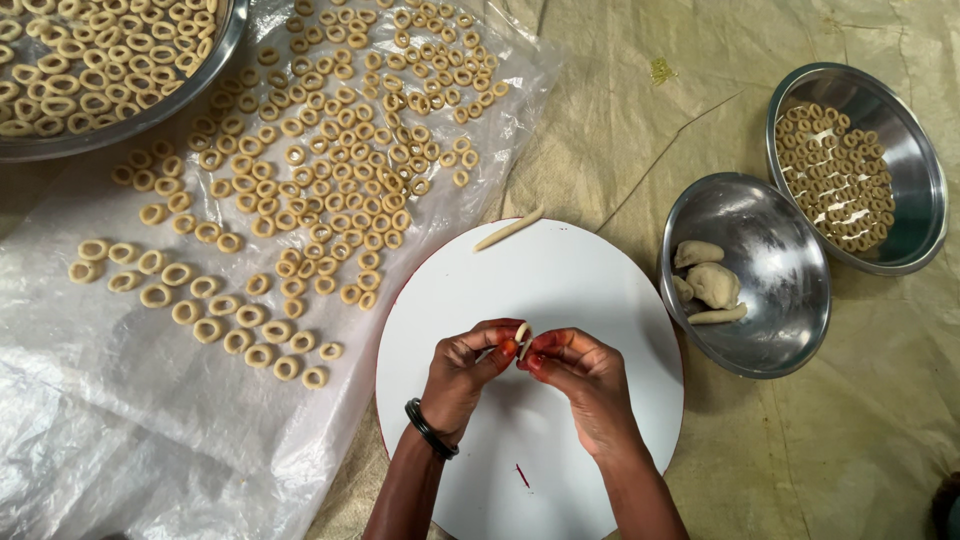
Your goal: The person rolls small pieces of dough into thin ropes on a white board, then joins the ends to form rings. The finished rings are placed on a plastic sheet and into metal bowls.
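Observation:
My left hand [463,368] and my right hand [580,375] meet over a round white board [600,300], fingertips pinched together on a small strip of pale dough [521,334]. A black bangle sits on my left wrist. A thin rolled dough stick [508,230] lies at the board's far edge. Several small dough rings [330,150] are spread over a clear plastic sheet [120,420] to the left of the board.
A steel bowl [790,330] right of the board holds lumps of dough [712,284]. A second steel bowl [915,160] at far right holds dough rings. A large steel tray [215,60] at top left is heaped with rings. Beige cloth covers the floor.

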